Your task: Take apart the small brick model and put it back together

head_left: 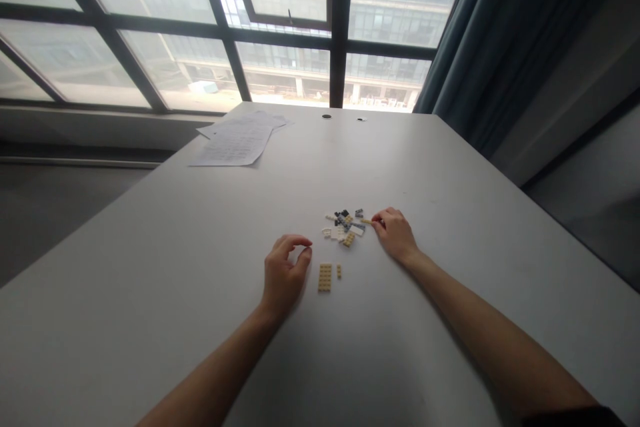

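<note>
A small heap of toy bricks (345, 225), tan, white and dark, lies on the white table (450, 167). My right hand (395, 232) rests at the heap's right side, its fingertips pinched on a small tan brick (367, 221). A flat tan plate (325, 277) and a thin tan piece (339, 271) lie apart, nearer to me. My left hand (283, 273) rests on the table just left of the tan plate, thumb and fingers curled towards each other with nothing visible between them.
Printed paper sheets (235, 140) lie at the table's far left corner. Two round cable holes (327, 116) sit near the far edge. Large windows stand behind the table, and a dark curtain (500, 33) hangs at the right.
</note>
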The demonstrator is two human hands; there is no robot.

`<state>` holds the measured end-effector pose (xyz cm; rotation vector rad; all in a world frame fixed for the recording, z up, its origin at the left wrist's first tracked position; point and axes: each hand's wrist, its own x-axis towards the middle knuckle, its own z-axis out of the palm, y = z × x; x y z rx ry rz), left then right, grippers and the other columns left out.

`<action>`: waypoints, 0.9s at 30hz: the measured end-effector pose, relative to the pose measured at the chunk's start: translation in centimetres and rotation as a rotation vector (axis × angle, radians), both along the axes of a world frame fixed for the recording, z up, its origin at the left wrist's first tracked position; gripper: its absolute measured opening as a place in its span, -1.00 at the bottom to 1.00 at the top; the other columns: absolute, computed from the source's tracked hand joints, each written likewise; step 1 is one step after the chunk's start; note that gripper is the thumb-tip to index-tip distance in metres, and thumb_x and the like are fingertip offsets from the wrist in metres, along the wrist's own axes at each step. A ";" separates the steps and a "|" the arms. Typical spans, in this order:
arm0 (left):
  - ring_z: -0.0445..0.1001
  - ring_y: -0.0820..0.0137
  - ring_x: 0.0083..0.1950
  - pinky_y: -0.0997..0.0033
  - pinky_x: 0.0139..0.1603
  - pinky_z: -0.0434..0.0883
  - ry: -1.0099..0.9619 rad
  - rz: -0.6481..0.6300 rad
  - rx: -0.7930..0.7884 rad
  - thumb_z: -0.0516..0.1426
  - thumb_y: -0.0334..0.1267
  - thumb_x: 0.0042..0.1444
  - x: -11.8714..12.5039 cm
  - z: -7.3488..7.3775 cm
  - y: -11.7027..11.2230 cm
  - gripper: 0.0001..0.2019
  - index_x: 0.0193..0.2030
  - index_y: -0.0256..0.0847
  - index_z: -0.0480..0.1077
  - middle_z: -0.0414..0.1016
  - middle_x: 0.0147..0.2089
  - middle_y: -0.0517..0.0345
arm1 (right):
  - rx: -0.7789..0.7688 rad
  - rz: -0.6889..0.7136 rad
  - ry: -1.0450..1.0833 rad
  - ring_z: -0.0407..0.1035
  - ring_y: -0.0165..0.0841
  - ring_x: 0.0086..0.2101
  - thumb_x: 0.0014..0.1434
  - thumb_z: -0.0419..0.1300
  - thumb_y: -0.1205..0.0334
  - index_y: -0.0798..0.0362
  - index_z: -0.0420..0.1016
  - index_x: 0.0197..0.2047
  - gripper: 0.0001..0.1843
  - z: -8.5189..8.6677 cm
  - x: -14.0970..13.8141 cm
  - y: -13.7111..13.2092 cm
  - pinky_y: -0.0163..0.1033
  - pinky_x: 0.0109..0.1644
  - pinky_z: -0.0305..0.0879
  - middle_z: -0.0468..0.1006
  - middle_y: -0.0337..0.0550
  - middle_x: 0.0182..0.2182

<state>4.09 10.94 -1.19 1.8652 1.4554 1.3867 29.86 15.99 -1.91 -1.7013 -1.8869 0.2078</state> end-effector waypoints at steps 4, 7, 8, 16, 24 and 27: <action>0.45 0.31 -0.18 0.28 -0.12 0.40 0.008 0.005 0.006 0.08 -0.27 0.09 0.0 -0.1 0.0 -0.90 -0.34 -0.18 0.41 0.48 -0.29 0.16 | -0.004 -0.003 0.066 0.31 -0.25 -0.26 0.15 0.13 0.34 0.08 0.50 -0.35 -0.88 0.3 0.3 -0.7 -0.15 -0.08 0.21 0.50 -0.10 -0.34; 0.45 0.32 -0.19 0.29 -0.12 0.40 0.014 0.008 0.011 0.08 -0.27 0.09 -0.1 -0.2 0.1 -0.90 -0.33 -0.18 0.41 0.48 -0.29 0.16 | -0.018 -0.007 0.136 0.34 -0.31 -0.35 0.17 0.09 0.30 0.08 0.48 -0.33 -0.86 0.9 0.3 -1.6 -0.20 -0.18 0.25 0.52 -0.14 -0.38; 0.44 0.32 -0.19 0.29 -0.13 0.40 0.018 0.010 0.017 0.09 -0.28 0.09 -0.1 -0.2 0.1 -0.91 -0.33 -0.18 0.41 0.48 -0.29 0.16 | -0.025 -0.007 0.168 0.35 -0.33 -0.38 0.17 0.09 0.28 0.08 0.48 -0.32 -0.85 1.1 0.2 -2.0 -0.22 -0.22 0.26 0.52 -0.15 -0.40; 0.43 0.31 -0.13 0.27 -0.05 0.38 0.216 -0.149 0.247 0.15 -0.29 0.13 0.4 0.3 -1.2 -0.85 -0.14 -0.15 0.40 0.49 -0.21 0.11 | -0.216 0.186 0.928 0.31 -0.42 -0.49 0.06 0.26 0.16 0.07 0.46 -0.32 -0.83 1.9 -4.8 -7.6 -0.32 -0.38 0.26 0.45 -0.28 -0.52; 0.43 0.29 -0.12 0.25 -0.04 0.37 0.326 -0.254 0.368 0.18 -0.29 0.13 0.6 0.0 -1.6 -0.71 0.02 -0.11 0.38 0.52 -0.20 0.10 | -0.267 0.222 1.155 0.37 -0.43 -0.47 -0.01 0.36 0.19 0.06 0.47 -0.37 -0.82 1.5 -6.9 -9.8 -0.32 -0.34 0.32 0.49 -0.28 -0.51; 0.42 0.28 -0.10 0.24 -0.03 0.36 0.347 -0.293 0.366 0.19 -0.28 0.12 0.6 0.0 -1.6 -0.66 0.06 -0.12 0.36 0.51 -0.16 0.07 | -0.279 0.230 1.182 0.40 -0.42 -0.44 -0.05 0.39 0.20 0.06 0.47 -0.35 -0.78 1.1 -7.1 -10.1 -0.31 -0.32 0.34 0.52 -0.27 -0.47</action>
